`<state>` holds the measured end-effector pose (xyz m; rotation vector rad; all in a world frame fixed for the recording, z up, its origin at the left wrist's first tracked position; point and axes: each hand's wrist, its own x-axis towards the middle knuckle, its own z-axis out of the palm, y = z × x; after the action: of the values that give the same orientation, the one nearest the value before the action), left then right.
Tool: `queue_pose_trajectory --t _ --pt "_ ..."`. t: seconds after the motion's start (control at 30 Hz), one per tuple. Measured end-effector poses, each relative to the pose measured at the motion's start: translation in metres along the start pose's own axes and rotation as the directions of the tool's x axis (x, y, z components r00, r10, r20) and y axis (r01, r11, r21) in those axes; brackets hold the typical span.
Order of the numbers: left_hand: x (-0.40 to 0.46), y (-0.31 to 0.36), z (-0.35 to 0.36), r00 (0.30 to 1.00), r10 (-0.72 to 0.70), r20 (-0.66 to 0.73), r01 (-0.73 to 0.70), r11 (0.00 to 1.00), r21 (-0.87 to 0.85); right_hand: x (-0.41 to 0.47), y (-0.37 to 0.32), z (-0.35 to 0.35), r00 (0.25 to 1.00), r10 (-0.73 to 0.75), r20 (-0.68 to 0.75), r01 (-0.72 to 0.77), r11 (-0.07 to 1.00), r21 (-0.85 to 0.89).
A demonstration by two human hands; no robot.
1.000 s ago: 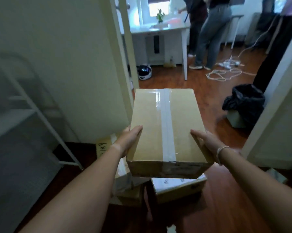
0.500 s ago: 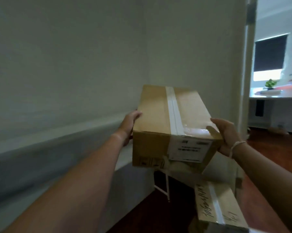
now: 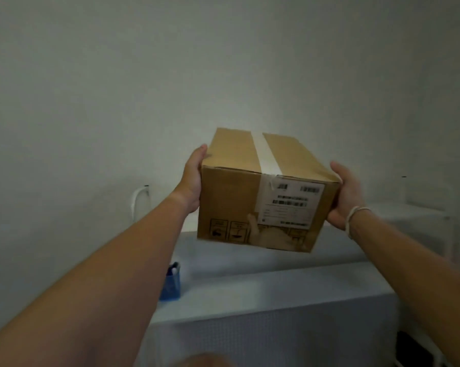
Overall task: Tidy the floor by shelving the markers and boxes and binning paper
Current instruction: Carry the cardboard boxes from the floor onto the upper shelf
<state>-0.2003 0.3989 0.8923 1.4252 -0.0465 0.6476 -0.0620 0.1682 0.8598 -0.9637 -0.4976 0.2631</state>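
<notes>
A taped brown cardboard box [image 3: 266, 192] with a white shipping label on its near face hangs in the air, slightly tilted, between both hands. My left hand [image 3: 193, 181] presses flat on its left side and my right hand [image 3: 346, 197], with a cord at the wrist, presses on its right side. The box is just above the white top shelf [image 3: 250, 287] of the rack, near the wall; I cannot tell whether its far edge touches the shelf.
A small blue pouch [image 3: 170, 283] with something dark in it stands on the shelf's left part. A white rail loop [image 3: 137, 202] rises at the shelf's back left. The plain wall stands close behind. A lower white surface [image 3: 414, 210] lies at the right.
I have turned left from the doorway to the wall and rack. The box, held in both hands throughout, has risen from above the floor boxes to over the top shelf.
</notes>
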Motion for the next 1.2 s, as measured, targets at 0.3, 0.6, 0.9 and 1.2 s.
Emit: queue_pose_trajectory --t 0.3,0.6,0.9,1.2 --pt "-0.001 0.003 -0.129 0.983 -0.003 -0.183 0.023 0.994 0.109 0.054 0.090 0.101 0.983 0.130 0.127 -0.125 0.991 -0.047" --pt "0.015 -0.032 -0.181 0.948 0.049 -0.315 0.040 0.962 0.270 0.094 0.142 0.138 0.979 0.050 0.198 0.001 0.968 -0.250" --pt "0.043 -0.058 -0.211 0.862 0.431 -0.267 -0.150 0.720 0.678 0.119 0.171 0.150 0.955 -0.279 0.097 0.287 0.800 -0.526" --pt "0.056 -0.082 -0.222 0.849 0.439 -0.295 -0.063 0.638 0.767 0.129 0.195 0.135 0.921 -0.282 0.267 0.387 0.619 -0.684"
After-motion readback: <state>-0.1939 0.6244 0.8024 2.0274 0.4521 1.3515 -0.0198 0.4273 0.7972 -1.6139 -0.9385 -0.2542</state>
